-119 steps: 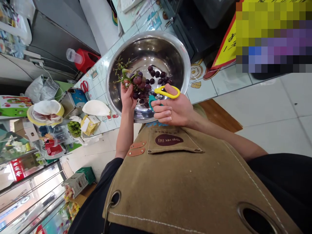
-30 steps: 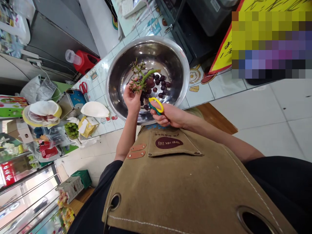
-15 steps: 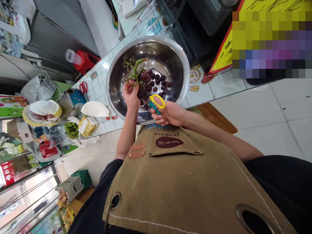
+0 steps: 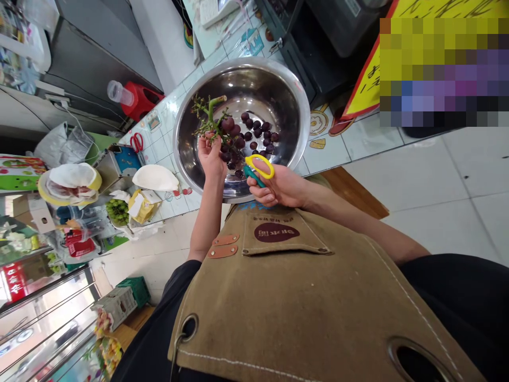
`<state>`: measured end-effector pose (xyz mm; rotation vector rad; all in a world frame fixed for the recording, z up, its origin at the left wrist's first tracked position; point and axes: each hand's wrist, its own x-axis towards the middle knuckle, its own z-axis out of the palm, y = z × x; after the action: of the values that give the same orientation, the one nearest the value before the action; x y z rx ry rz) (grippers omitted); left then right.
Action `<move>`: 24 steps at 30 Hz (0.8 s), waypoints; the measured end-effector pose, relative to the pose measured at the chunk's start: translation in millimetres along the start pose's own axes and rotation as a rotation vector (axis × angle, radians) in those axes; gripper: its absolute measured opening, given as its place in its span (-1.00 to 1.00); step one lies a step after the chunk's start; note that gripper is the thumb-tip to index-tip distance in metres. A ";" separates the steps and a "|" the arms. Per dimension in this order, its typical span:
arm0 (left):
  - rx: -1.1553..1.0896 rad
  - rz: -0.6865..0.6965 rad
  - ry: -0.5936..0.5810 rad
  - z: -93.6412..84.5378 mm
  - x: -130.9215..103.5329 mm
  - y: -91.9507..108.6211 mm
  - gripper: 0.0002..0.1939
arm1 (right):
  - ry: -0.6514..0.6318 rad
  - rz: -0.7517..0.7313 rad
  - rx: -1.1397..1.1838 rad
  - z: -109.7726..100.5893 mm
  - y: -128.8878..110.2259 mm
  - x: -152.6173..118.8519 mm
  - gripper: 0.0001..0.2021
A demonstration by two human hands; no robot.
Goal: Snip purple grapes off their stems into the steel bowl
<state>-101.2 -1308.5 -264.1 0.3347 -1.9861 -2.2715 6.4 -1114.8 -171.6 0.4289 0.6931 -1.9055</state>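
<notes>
My left hand [image 4: 212, 159] is closed on a bunch of grapes [image 4: 227, 126], pinching its green, partly bare stem over the left part of a steel bowl [image 4: 297, 101]. Dark purple grapes still hang from the lower side of the bunch. In my right hand [image 4: 284, 185] is a pair of scissors [image 4: 260, 167] with one yellow and one teal handle loop. Their blades point toward the bunch but are hard to make out against the dark fruit. Several loose grapes [image 4: 265, 127] lie on the bowl's bottom.
The bowl stands on a tiled-pattern counter [image 4: 366, 138]. To its left are red-handled scissors [image 4: 137, 142], a white curved dish [image 4: 156, 178], a red jug [image 4: 139, 101] and green grapes [image 4: 117, 211]. A dark cabinet [image 4: 314, 58] and yellow sign [image 4: 368, 79] stand behind and right.
My left hand has turned the bunch slightly and shifted it left. The right hand with the scissors has moved a little to the right, and the handle loops look a bit wider apart.
</notes>
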 end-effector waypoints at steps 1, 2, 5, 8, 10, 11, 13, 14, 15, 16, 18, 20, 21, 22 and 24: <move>-0.008 0.005 -0.003 -0.4 0.4 -0.2 -0.47 | 0.004 0.005 -0.003 0.8 0.0 -0.4 -0.42; -0.025 0.010 -0.011 -0.7 0.5 0.0 -0.47 | 0.006 0.007 0.000 1.3 0.1 -0.3 -0.42; -0.065 0.011 -0.035 -0.7 -1.1 2.3 -0.48 | -0.008 -0.004 0.030 0.7 0.4 2.0 -0.41; -0.004 -0.011 -0.010 0.7 -5.2 5.8 -0.54 | -0.024 -0.020 0.063 -1.3 0.5 4.7 -0.42; 0.024 -0.012 -0.001 1.6 -7.9 7.3 -0.55 | -0.037 -0.029 0.085 -3.0 0.5 5.8 -0.44; 0.019 -0.005 -0.008 1.9 -9.0 7.6 -0.54 | -0.048 -0.031 0.095 -3.9 0.5 6.2 -0.44; 0.003 0.006 -0.033 1.8 -10.2 7.5 -0.49 | -0.070 -0.033 0.107 -6.1 1.0 7.2 -0.46; 0.005 0.003 -0.042 1.6 -10.3 7.3 -0.47 | -0.076 -0.032 0.107 -7.2 1.5 7.9 -0.47; 0.017 -0.004 -0.045 1.3 -10.1 7.1 -0.46 | -0.078 -0.034 0.104 -8.3 2.0 8.6 -0.49; 0.033 -0.013 -0.043 1.0 -9.6 7.0 -0.45 | -0.077 -0.037 0.097 -9.3 2.7 9.3 -0.51; 0.052 -0.028 -0.036 0.7 -8.2 7.1 -0.44 | -0.070 -0.046 0.074 -10.6 4.2 10.5 -0.55; 0.048 -0.032 -0.035 0.7 -6.6 7.6 -0.44 | -0.063 -0.059 0.056 -10.7 5.2 10.9 -0.57; 0.043 -0.035 -0.033 0.9 -5.9 7.9 -0.45 | -0.063 -0.063 0.054 -10.4 5.3 10.9 -0.57; 0.038 -0.038 -0.029 1.0 -5.2 8.2 -0.46 | -0.067 -0.064 0.056 -9.8 5.1 10.6 -0.56; 0.030 -0.046 -0.019 1.0 -4.0 8.3 -0.48 | -0.079 -0.055 0.068 -8.6 3.9 9.9 -0.51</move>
<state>-98.1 -1307.8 -255.4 0.3668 -2.0436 -2.2826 5.7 -1117.5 -185.0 0.3783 0.5945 -1.9912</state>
